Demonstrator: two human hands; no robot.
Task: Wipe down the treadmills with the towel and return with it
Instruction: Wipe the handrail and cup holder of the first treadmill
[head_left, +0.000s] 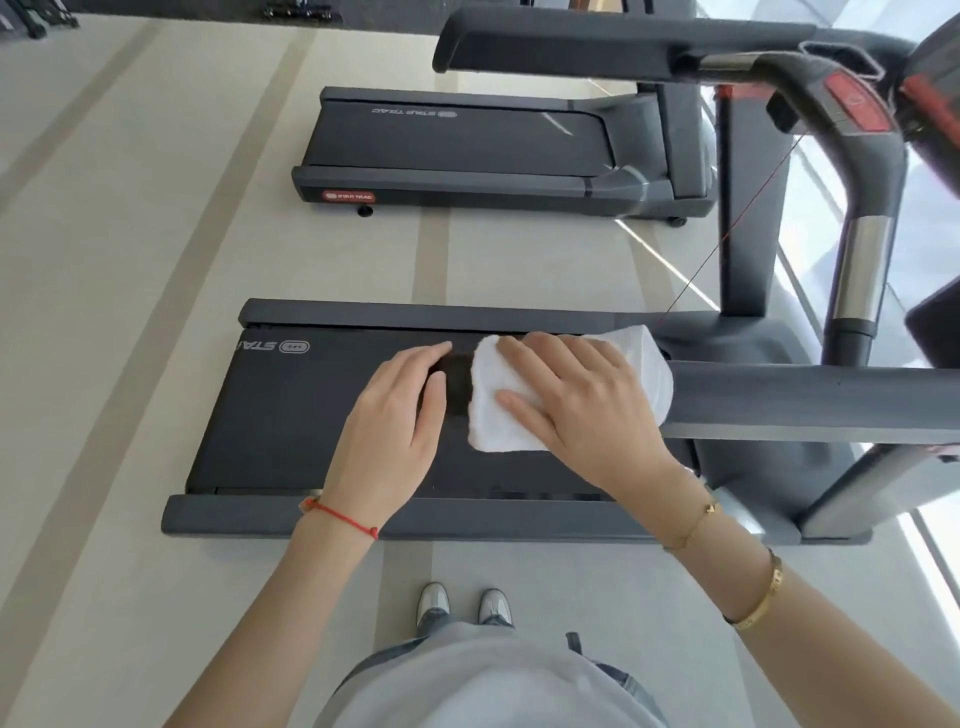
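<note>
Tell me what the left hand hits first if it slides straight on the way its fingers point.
The left hand points up and slightly right across the belt. First it would likely meet the treadmill's far side rail; the towel lies just to its right, apparently off that line.

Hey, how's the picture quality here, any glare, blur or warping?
Head view: bright daylight blows out the windows at right; wide-angle lens bends the nearest treadmill and handrail; the towel and both hands stay fairly sharp; edges are softer.
</note>
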